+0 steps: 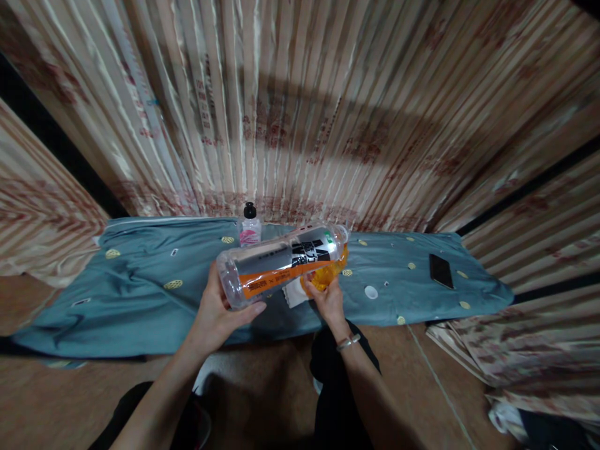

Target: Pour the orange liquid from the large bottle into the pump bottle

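Note:
My left hand (220,310) is closed around the base end of a large clear plastic bottle (281,259) with an orange, black and silver label. The bottle lies nearly level in the air, its neck to the right and a little higher; no cap can be made out on it. In my right hand (329,299), under the neck end, is a crumpled orange-yellow thing (322,276), partly hidden by the bottle; its kind is unclear. Beside that hand a white packet-like piece (297,293) shows below the bottle; whether it is held or lies on the cloth, I cannot tell.
A small bottle with a black cap (250,224) stands at the back of a teal patterned cloth-covered surface (140,275). A white round piece (370,292) and a dark phone (441,270) lie on the right. Pleated curtains (300,112) hang behind and on both sides.

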Tool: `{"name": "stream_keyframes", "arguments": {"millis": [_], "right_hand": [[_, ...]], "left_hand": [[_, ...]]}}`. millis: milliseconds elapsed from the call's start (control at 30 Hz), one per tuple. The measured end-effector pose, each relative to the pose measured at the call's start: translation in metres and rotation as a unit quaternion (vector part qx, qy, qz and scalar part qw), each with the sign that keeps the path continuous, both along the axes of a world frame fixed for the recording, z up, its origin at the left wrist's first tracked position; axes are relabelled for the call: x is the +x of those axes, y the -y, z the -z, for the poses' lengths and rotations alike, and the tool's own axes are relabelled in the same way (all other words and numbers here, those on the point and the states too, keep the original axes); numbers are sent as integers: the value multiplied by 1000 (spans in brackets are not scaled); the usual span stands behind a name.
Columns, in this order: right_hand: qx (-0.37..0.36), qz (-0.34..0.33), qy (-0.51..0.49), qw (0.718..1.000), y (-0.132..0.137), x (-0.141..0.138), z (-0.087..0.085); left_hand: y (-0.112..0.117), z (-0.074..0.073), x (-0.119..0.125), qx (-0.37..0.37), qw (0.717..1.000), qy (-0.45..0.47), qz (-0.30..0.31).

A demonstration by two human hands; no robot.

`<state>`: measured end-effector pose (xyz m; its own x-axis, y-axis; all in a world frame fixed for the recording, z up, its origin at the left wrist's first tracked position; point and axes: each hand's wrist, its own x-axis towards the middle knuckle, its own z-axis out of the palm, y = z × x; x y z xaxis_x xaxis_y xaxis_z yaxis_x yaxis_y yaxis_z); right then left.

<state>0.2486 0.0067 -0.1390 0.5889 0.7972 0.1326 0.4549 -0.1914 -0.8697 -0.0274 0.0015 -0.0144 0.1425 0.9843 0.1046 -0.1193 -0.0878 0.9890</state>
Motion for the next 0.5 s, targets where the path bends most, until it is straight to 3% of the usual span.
{"name": "stream_keyframes", "arguments": {"millis": [233, 500], "right_hand": [[4, -2, -9, 1000, 1, -2, 0], [8, -9, 16, 1000, -1, 0, 7]], "left_hand": [[2, -2, 4, 7, 1000, 2, -25], [0, -1, -2, 11, 1000, -18, 2]]}}
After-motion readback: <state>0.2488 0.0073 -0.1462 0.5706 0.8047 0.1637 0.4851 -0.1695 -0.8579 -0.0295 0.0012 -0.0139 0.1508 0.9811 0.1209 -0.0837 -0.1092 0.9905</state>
